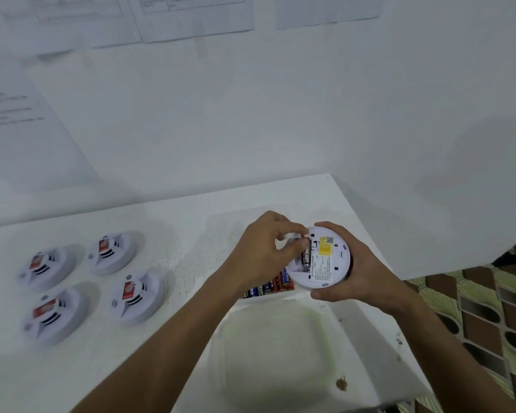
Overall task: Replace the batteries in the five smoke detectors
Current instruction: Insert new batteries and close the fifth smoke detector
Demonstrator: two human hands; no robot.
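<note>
Right hand [349, 272] holds a smoke detector [320, 257] back side up above the tabletop [167, 228], grip wrapped round its rim. Left hand [265, 251] pinches a battery [306, 253] at the open compartment, grip narrow. Spare batteries [268, 286] lie in a tray below. Four other detectors [93, 281] sit face up, well apart at left.
</note>
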